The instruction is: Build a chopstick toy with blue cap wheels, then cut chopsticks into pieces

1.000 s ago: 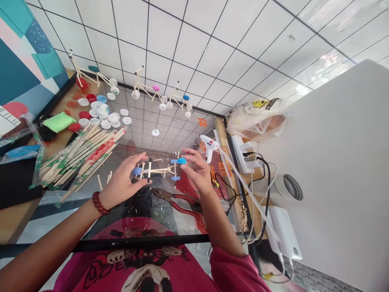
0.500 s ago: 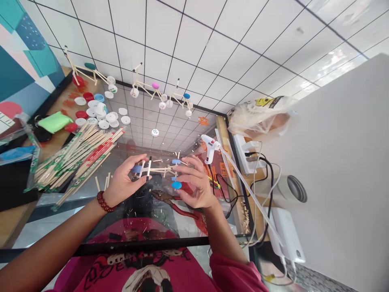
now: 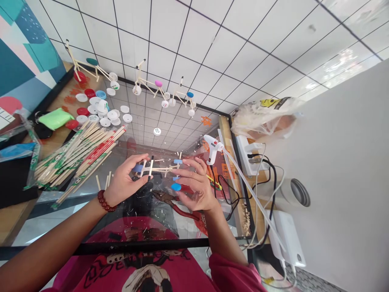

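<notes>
A small tricycle model made of wooden sticks and blue bottle caps lies between my hands, low over the table. My left hand grips its front end, thumb and forefinger at the black-tipped crossbar. A blue cap wheel shows beside the left fingers. Around the rear end, my right hand has its fingers spread, fingertips at the two rear blue cap wheels. Close to the right thumb is another blue cap; whether the thumb touches it I cannot tell. Red-handled pliers lie below the model.
Stick tricycles stand along the back edge. Loose bottle caps and wrapped chopsticks lie at left. A white glue gun rests at right, near black cables, a power strip and a plastic bag.
The view has shifted slightly. My hands keep nearly the same places on the model; the right fingers have moved a little around the rear wheels.
</notes>
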### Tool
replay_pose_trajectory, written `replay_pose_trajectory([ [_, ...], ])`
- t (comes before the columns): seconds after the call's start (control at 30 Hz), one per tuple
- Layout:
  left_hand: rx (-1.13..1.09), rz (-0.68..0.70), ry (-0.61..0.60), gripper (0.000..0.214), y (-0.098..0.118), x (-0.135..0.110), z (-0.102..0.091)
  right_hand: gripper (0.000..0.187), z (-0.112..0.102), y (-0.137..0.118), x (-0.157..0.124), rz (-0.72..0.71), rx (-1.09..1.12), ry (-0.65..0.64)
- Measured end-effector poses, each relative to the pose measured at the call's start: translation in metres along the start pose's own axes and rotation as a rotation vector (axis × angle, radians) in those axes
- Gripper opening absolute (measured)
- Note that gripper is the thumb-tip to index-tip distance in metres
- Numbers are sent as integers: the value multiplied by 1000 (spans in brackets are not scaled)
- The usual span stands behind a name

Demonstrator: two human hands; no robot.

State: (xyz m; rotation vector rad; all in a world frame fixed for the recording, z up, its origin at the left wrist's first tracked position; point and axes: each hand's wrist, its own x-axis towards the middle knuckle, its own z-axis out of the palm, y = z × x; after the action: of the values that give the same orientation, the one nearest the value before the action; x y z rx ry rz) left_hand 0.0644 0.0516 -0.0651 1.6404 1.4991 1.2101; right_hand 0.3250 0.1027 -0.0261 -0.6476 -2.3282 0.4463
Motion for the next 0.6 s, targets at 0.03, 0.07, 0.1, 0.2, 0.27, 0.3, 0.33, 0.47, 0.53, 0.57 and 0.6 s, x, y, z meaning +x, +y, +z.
replay_pose_trajectory([
  [0.03, 4, 0, -4, 54, 0, 0, 0, 22, 0, 0, 0, 8, 0, -2],
  [0.07, 8, 4, -7, 54, 0, 0, 0, 22, 0, 0, 1, 22, 1, 2],
  [0.1, 11, 12, -7, 54, 1, 1, 0, 21, 1, -1, 1, 47, 7, 17],
  [0.2, 23, 56, 2, 55, 6, 3, 0, 18, 3, 0, 4, 176, 40, 130],
  [0.27, 37, 81, 15, 57, 11, 5, 0, 17, 6, 2, 6, 244, 71, 171],
  [0.3, 49, 90, 19, 58, 13, 6, 0, 17, 7, 4, 7, 260, 88, 174],
  [0.33, 60, 98, 20, 58, 15, 6, 0, 18, 9, 5, 9, 266, 105, 169],
  [0.47, 77, 134, 17, 57, 17, 7, 2, 22, 15, 10, 12, 266, 144, 142],
  [0.53, 80, 135, 25, 57, 17, 7, 2, 22, 17, 11, 14, 268, 150, 134],
  [0.57, 83, 133, 32, 57, 17, 7, 1, 21, 18, 11, 14, 270, 151, 135],
  [0.6, 90, 133, 40, 59, 18, 6, -1, 20, 19, 11, 15, 271, 151, 136],
])
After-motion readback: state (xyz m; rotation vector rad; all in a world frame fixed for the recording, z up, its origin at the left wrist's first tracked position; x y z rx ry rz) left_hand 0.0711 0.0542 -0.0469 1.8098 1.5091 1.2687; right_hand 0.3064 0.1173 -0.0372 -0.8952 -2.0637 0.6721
